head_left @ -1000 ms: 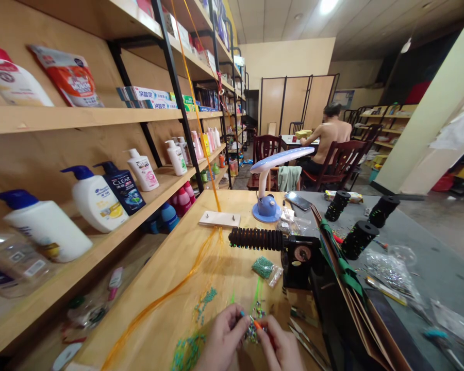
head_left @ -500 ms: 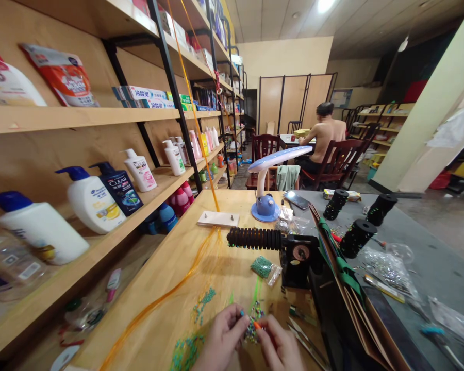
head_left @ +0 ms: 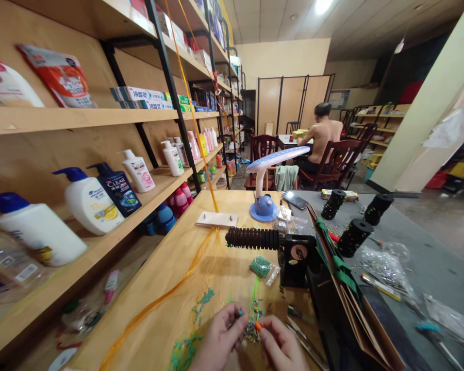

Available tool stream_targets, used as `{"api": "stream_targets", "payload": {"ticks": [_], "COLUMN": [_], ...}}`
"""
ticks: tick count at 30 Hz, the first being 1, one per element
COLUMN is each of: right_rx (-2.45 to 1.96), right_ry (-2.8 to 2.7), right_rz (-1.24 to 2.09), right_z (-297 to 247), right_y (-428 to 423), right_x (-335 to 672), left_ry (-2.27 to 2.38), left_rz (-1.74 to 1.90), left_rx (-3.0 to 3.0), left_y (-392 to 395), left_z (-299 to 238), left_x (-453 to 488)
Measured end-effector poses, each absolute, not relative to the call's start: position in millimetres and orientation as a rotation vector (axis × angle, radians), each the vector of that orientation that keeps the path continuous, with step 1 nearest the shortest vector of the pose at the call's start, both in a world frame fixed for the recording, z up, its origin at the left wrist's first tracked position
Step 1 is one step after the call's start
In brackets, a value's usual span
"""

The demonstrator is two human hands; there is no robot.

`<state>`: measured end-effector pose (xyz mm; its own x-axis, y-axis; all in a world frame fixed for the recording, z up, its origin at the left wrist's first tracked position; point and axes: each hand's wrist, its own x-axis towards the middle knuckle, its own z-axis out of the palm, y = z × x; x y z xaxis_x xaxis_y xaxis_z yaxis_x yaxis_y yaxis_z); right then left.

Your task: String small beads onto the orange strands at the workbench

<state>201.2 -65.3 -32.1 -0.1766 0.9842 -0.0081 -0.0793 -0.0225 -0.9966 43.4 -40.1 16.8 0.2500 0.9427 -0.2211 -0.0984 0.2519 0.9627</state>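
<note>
1. Since the earlier frame the view has drifted slightly, so the shelves and table sit a little further left in the picture, while the two hands stay close together over the beadwork.
2. The left hand [head_left: 218, 340] is clenched in a fine pinch, its fingertips [head_left: 236, 315] grasping a small blue piece [head_left: 240, 312]. The right hand [head_left: 280, 351] pinches a small orange piece [head_left: 258, 325] in the same way.
3. The beaded strand [head_left: 253, 323] sits just between the hands, above the wooden table [head_left: 166, 288], with a green cord [head_left: 254, 291] rising from it.
4. Bare wood lies left of the hands, crossed by an orange cord [head_left: 154, 304] and scattered teal beads [head_left: 203, 304]. To the right, tweezers [head_left: 305, 337] lie near the table's edge, beside a brown folder [head_left: 342, 273]. Ahead stand a black coiled clamp [head_left: 252, 239] and a bag of green beads [head_left: 260, 266].
5. The bottom edge cuts off both hands. The fingers hide part of the strand, and its beads are too small to count.
</note>
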Motion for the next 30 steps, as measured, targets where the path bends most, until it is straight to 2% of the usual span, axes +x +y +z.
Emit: {"api": "stream_targets", "payload": {"ticks": [6, 13, 17, 23, 30], "right_rx": [-1.171, -1.326, -1.359, -1.306, -1.261], "right_ry": [-1.323, -1.722, -1.85, -1.875, -1.645], "right_rz": [1.378, 0.92, 0.826, 0.931, 1.248], "right_z": [-18.8, 8.3, 15.1, 13.5, 7.2], "right_y": [-76.1, -84.4, -86.2, -85.4, -85.8], "right_x": [211.1, 231.9, 235.7, 239.2, 237.3], "left_ry": [1.004, 1.033, 1.099, 1.097, 1.178], "left_rz": [0.906, 0.803, 0.687, 0.646, 0.683], "left_rx": [1.239, 1.563, 1.831, 1.933, 1.843], "left_y": [-43.8, -43.5, -42.4, -43.0, -47.0], "left_z": [27.8, 53.1, 60.8, 63.8, 60.7], "left_x": [43.6, 42.3, 39.1, 34.9, 30.2]}}
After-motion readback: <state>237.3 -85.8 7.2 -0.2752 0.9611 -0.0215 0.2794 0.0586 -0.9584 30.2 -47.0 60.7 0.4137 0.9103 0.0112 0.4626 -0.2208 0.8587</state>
